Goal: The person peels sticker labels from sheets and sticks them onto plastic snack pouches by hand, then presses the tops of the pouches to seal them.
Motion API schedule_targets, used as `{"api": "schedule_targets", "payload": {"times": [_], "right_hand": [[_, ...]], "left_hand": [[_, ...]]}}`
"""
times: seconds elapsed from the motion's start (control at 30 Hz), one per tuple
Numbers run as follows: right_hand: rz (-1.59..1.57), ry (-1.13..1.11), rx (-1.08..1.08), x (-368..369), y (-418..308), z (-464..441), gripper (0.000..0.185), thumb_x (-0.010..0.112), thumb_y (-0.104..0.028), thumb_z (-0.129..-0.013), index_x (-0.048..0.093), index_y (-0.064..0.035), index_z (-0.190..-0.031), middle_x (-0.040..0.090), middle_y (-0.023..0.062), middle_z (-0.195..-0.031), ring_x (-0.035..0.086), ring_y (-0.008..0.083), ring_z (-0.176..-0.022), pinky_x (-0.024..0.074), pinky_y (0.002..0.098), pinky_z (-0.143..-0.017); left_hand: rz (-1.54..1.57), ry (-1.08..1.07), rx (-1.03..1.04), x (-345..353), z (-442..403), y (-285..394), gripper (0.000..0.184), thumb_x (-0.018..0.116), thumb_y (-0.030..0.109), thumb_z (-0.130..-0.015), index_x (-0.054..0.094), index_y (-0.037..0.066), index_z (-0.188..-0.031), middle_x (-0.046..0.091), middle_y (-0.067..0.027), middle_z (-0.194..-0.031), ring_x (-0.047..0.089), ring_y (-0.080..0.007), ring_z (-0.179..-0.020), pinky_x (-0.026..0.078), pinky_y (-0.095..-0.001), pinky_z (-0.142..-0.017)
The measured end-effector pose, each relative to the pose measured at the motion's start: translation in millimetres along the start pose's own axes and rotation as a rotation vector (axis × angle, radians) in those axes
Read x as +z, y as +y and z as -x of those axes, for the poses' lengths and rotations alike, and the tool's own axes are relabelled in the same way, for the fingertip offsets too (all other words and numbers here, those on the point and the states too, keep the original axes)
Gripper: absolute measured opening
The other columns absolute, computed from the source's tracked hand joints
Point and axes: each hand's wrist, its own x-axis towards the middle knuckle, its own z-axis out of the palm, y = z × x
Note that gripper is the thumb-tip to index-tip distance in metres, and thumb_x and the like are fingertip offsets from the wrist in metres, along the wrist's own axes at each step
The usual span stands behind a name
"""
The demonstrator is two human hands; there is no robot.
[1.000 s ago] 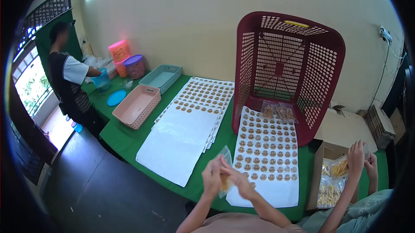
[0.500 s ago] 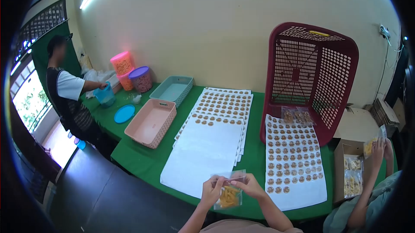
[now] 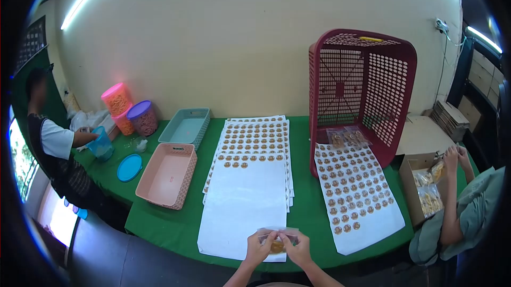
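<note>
Low in the head view, my left hand (image 3: 257, 248) and my right hand (image 3: 298, 248) pinch the top of a small clear plastic bag (image 3: 277, 246) with yellow-brown snack pieces inside. Both sets of fingers are closed close together along its upper edge; part of the bag is hidden behind them. Just beyond lies a stack of white sticker sheets (image 3: 244, 196), with rows of round brown stickers on the far part and bare backing nearer me. Another sticker sheet (image 3: 354, 202) lies to the right, its far end inside a tipped maroon basket (image 3: 314, 100).
Pink (image 3: 159, 180) and green (image 3: 198, 137) trays stand left. Behind them are snack tubs (image 3: 142, 119); a blue lid (image 3: 130, 167) lies nearby. A person (image 3: 56, 138) at far left holds a blue pitcher (image 3: 101, 146). At right, another person's hands (image 3: 455, 156) hold a bag above a cardboard box (image 3: 409, 180).
My view has turned right and tilted up slightly. My hands have come closer together along the bag's top. The right-hand person's bag has moved lower, by the box.
</note>
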Motion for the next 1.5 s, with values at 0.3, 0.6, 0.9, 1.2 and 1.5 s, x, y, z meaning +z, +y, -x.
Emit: {"api": "schedule_targets", "payload": {"times": [0.3, 0.6, 0.9, 1.2, 1.5], "right_hand": [[0.177, 0.141, -0.192, -6.2, -17.5, 0.4, 0.011, 0.061, -0.007, -0.071, 0.061, -0.0004, -0.078, 0.056, 0.0096, -0.071, 0.056, 0.0179, -0.065, 0.0435, 0.0251, -0.061], [0.211, 0.136, -0.149, -12.4, -15.9, -10.1, 0.009, 0.066, -0.005, -0.066, 0.060, 0.0005, -0.070, 0.053, 0.0063, -0.062, 0.051, 0.0113, -0.057, 0.0398, 0.0225, -0.053], [-0.111, -0.108, 0.079, -29.2, -25.1, -16.0, 0.014, 0.061, -0.008, -0.074, 0.056, 0.0023, -0.066, 0.052, 0.0013, -0.065, 0.050, 0.0056, -0.059, 0.0425, 0.0183, -0.055], [-0.282, -0.280, 0.129, -48.0, -40.3, -24.2, 0.009, 0.058, -0.006, -0.076, 0.061, 0.0017, -0.081, 0.054, 0.0007, -0.071, 0.049, 0.0048, -0.063, 0.0375, 0.0176, -0.056], [-0.138, 0.107, 0.046, -23.1, -27.5, -29.7, 0.012, 0.054, -0.005, -0.079, 0.057, 0.0037, -0.086, 0.058, 0.0068, -0.075, 0.060, 0.0127, -0.070, 0.0478, 0.0221, -0.062]], "left_hand": [[-0.029, -0.081, -0.018, 4.5, -1.8, -1.9, 0.018, 0.054, 0.014, -0.080, 0.058, -0.003, -0.083, 0.059, -0.0083, -0.074, 0.055, -0.0110, -0.069, 0.044, -0.0238, -0.063], [0.064, 0.116, 0.005, 8.5, -10.1, 2.2, 0.013, 0.062, 0.009, -0.073, 0.054, 0.000, -0.069, 0.057, -0.0039, -0.064, 0.050, -0.0053, -0.062, 0.038, -0.0199, -0.055], [0.245, -0.260, -0.065, -27.2, -21.3, 11.6, 0.017, 0.056, 0.015, -0.079, 0.061, -0.001, -0.082, 0.061, -0.0081, -0.079, 0.055, -0.0134, -0.075, 0.041, -0.0261, -0.072], [0.168, -0.441, -0.028, -39.6, -26.7, 27.6, 0.022, 0.049, 0.016, -0.083, 0.060, -0.002, -0.090, 0.061, -0.0087, -0.083, 0.054, -0.0142, -0.084, 0.040, -0.0282, -0.078], [-0.024, 0.036, 0.220, -7.2, -28.1, 14.3, 0.042, 0.057, 0.017, -0.077, 0.044, -0.002, -0.113, 0.047, -0.0145, -0.111, 0.047, -0.0200, -0.102, 0.036, -0.0319, -0.088]]}}
